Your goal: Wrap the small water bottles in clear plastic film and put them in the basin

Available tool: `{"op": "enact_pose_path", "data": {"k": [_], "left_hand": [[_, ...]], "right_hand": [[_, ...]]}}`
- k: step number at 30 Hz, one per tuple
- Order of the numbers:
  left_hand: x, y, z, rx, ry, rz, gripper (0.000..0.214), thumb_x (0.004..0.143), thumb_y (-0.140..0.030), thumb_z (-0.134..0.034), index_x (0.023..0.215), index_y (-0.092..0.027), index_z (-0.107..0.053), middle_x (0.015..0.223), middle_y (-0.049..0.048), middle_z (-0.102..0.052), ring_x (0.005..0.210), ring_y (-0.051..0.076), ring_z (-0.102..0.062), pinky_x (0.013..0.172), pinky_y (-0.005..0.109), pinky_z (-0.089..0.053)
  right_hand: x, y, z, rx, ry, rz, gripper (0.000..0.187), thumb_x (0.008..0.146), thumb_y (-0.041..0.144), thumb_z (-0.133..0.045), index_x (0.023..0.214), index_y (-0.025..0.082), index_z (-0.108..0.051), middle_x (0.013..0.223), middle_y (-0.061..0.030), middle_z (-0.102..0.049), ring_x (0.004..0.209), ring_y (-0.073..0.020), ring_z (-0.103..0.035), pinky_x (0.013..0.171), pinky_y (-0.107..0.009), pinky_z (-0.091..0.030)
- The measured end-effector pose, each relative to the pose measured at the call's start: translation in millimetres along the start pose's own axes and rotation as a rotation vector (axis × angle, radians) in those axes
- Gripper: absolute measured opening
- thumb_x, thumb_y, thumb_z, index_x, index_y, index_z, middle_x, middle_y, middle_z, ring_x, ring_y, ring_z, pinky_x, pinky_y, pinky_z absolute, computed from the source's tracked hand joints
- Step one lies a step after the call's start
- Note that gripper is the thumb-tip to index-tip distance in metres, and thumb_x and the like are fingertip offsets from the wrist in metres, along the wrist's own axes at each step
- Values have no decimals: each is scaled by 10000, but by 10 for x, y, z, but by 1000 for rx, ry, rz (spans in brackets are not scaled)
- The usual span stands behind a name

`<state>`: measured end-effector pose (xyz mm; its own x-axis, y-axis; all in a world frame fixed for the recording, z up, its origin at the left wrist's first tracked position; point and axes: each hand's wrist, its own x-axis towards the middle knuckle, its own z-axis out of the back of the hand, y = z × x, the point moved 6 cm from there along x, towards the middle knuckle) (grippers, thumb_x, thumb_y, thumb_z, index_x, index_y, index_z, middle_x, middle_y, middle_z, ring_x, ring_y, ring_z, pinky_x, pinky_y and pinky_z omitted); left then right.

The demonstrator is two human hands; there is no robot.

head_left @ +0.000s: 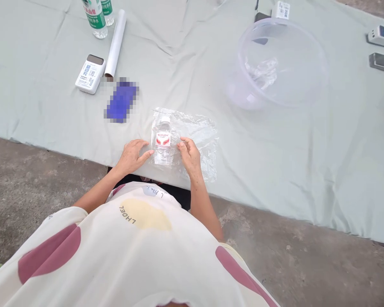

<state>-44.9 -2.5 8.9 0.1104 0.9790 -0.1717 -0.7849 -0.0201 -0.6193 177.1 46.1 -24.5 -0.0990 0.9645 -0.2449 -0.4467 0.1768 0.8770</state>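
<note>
A small clear bottle [163, 149] with a white cap and a red-and-white label lies on a clear plastic film [202, 132], its cap toward the far side. To its left is my left hand [135, 155], thumb and fingers apart, the thumb close to the bottle's side. On the other side, my right hand [190, 155] rests over the film with thumb and forefinger near each other at its surface. Whether a fold of film is pinched between them is too small to tell.
A translucent basin [316, 81] with crumpled plastic stands to the right. Further left are a white roll [117, 42], a white device [90, 74], a blurred blue rectangle [121, 102] and two water bottles [96, 21]. More small devices [382, 36] lie far right. The cloth-covered table's [67, 140] near edge runs before me.
</note>
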Motion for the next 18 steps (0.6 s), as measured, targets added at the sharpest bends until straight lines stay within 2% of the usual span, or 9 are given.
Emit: {"op": "enact_pose_path", "data": {"k": [2, 4, 7, 10, 14, 18], "left_hand": [[-45, 9, -62, -17, 2, 122, 474, 957, -511, -414, 1232, -182, -616, 1224, 117, -672, 1179, 262, -588, 1037, 393, -420], [-61, -6, -128, -9, 33, 207, 423, 956, -490, -409, 1124, -191, -657, 1048, 87, -718, 985, 243, -646, 877, 352, -478], [-53, -55, -180, 67, 90, 266, 398, 964, -466, -383, 1003, -201, -677, 928, 70, -729, 850, 239, -655, 733, 332, -461], [-51, -71, -194, 158, 134, 307, 392, 955, -479, -393, 911, -201, -666, 836, 69, -722, 788, 249, -652, 660, 330, -424], [-62, -60, -230, 179, 169, 304, 342, 898, -500, -494, 777, -212, -632, 760, 49, -705, 747, 240, -643, 618, 318, -384], [-101, -51, -282, 116, 207, 301, 224, 855, -388, -545, 730, -217, -619, 735, 27, -695, 720, 208, -628, 601, 299, -365]], "right_hand": [[-53, 33, 46, -10, -60, 52, 467, 925, 556, -477, 1233, 231, -609, 1179, -83, -690, 1087, -235, -640, 923, -382, -502], [-116, 87, 89, -32, -125, 106, 400, 920, 512, -501, 1169, 232, -641, 1189, -78, -687, 1078, -231, -636, 889, -365, -512], [-199, 196, 116, -61, -162, 171, 356, 932, 487, -485, 1132, 246, -654, 1137, -65, -700, 1008, -224, -649, 831, -356, -529], [-194, 386, 107, -127, -124, 258, 335, 956, 457, -445, 1124, 259, -658, 1140, -66, -693, 1005, -226, -647, 796, -350, -534], [101, 754, 38, -223, -55, 417, 337, 999, 365, -377, 1162, 251, -650, 1166, -67, -664, 1025, -218, -627, 853, -357, -521], [684, 1069, -238, -434, 38, 532, 354, 1010, 315, -378, 1239, 241, -637, 1173, -88, -621, 1047, -241, -589, 905, -405, -494]]}}
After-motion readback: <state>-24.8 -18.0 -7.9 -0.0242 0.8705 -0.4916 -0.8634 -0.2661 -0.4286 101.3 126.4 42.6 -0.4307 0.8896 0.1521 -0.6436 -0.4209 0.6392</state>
